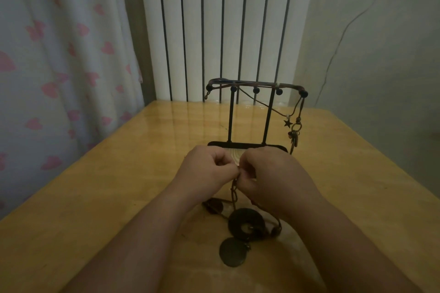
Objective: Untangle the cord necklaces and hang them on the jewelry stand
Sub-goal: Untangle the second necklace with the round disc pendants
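The cord necklace [234, 192] hangs as a short linked strand from between the two hands, just in front of the jewelry stand's base. Its lower part lies on the table: a dark ring-shaped disc [246, 225], a flat round disc [233, 252] nearer the camera, and a smaller dark piece [214, 206] off to the left. More cord loops round under the right wrist.

The left hand [204, 169] and right hand [271, 173] meet knuckle to knuckle above the table. Both have their fingers curled in, thumb and fingertips pinching the top of the strand — the exact point of the pinch is hidden between them.

Behind them the jewelry stand [230, 116] stands upright on a dark base, two posts carrying a top bar with round knobs. Cords are draped along that bar. One runs slantwise down to a star pendant [287, 123], and a bunch of charms [294, 134] hangs just beside it at the right end.

The wooden table [119, 173] is glossy. A curtain [59, 54] with pink hearts hangs at the left, a white ribbed radiator [214, 19] rises behind the table, and a pale wall [381, 43] fills the right.
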Motion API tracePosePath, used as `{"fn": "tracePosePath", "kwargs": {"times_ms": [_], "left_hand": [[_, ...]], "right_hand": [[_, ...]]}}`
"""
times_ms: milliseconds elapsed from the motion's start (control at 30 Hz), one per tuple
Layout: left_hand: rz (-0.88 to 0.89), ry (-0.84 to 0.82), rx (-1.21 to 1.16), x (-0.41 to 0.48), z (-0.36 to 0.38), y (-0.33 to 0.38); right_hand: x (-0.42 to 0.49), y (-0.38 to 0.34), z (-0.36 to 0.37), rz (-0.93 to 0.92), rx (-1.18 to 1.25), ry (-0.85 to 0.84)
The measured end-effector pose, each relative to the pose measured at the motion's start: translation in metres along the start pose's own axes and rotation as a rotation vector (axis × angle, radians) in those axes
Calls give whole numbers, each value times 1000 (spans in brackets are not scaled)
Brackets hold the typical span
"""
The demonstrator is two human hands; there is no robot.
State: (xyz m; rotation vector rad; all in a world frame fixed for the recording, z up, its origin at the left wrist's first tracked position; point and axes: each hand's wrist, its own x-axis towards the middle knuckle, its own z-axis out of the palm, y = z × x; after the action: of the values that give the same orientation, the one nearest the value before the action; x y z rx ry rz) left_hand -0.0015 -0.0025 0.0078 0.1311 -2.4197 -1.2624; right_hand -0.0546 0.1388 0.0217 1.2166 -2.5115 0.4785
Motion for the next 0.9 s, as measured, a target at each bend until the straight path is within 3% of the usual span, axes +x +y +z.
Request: {"fn": "tracePosePath", "kwargs": {"times_ms": [267, 633, 900], "left_hand": [[-61, -11, -8, 4, 4, -3], [-175, -6, -124, 4, -2, -4], [-159, 0, -110, 3, -3, -2]], "right_hand": [[7, -7, 2, 74, -94, -106], [4, -7, -4, 115, -15, -184], [-5, -2, -5, 136, 195, 18]]}}
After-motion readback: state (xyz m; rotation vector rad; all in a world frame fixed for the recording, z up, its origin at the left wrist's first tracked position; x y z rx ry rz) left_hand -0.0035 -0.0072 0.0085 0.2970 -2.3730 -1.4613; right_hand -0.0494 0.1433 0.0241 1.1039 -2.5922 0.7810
